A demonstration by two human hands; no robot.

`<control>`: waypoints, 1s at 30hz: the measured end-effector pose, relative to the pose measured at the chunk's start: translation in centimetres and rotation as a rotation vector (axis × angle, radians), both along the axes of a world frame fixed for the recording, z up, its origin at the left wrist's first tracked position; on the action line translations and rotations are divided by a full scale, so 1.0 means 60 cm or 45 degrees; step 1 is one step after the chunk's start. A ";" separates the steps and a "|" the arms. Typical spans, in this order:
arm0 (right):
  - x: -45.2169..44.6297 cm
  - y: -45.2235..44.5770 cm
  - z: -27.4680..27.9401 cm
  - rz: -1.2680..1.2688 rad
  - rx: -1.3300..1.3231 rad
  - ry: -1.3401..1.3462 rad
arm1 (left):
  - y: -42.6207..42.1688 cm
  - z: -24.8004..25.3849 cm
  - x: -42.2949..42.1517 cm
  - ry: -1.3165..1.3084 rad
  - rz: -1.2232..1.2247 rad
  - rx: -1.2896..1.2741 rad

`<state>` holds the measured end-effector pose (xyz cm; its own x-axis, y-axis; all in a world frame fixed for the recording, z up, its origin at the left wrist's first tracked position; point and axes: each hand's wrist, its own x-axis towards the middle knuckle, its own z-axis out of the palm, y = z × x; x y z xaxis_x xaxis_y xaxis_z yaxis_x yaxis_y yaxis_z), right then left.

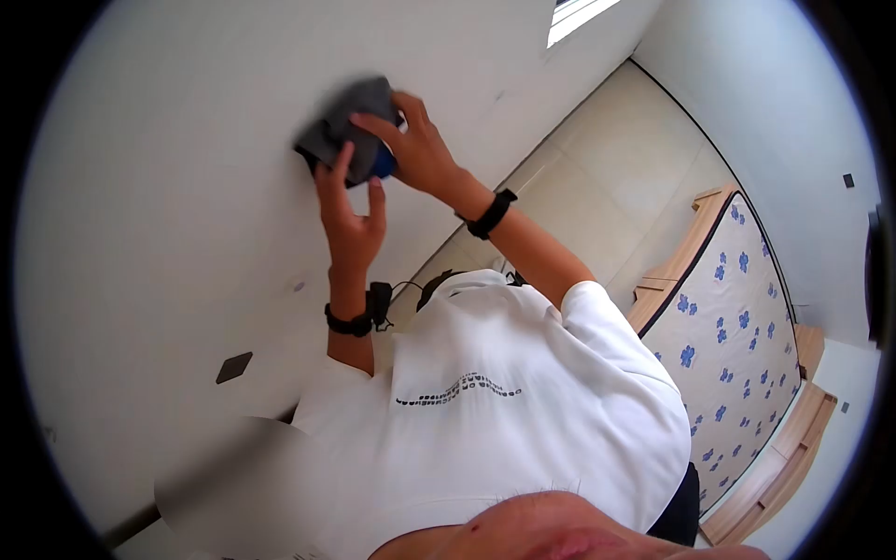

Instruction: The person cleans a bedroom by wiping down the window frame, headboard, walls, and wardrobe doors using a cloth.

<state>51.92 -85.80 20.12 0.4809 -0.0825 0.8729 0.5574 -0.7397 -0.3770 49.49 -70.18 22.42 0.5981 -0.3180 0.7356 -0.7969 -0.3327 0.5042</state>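
Observation:
A dark grey cloth (357, 131), blurred at its edge, is bunched between my two hands, in front of the white wall (187, 177). A small dark blue patch (384, 162) shows at its lower right; I cannot tell what it is. My right hand (420, 145) grips the cloth from the right, thumb across its front. From below, my left hand (353, 219) holds the lower edge with thumb and fingers. Whether the cloth touches the wall is unclear. Each wrist wears a black band, the left one with a small dark box.
On the right, a mattress (737, 327) with blue flowers lies on a wooden bed frame (779, 467). Pale floor tiles (616, 154) run between wall and bed. A dark plate (234, 367) sits on the wall at lower left. A bright window (579, 17) is at the top.

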 end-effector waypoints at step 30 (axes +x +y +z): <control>0.133 -0.558 -0.229 0.078 -0.107 0.638 | -0.523 -0.302 0.165 1.523 -0.097 -0.377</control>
<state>59.90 -119.27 6.39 0.8437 0.0192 0.5364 0.3667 -0.7505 -0.5499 59.39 -101.57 4.28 0.9314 -0.2960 -0.2119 0.2051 -0.0543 0.9772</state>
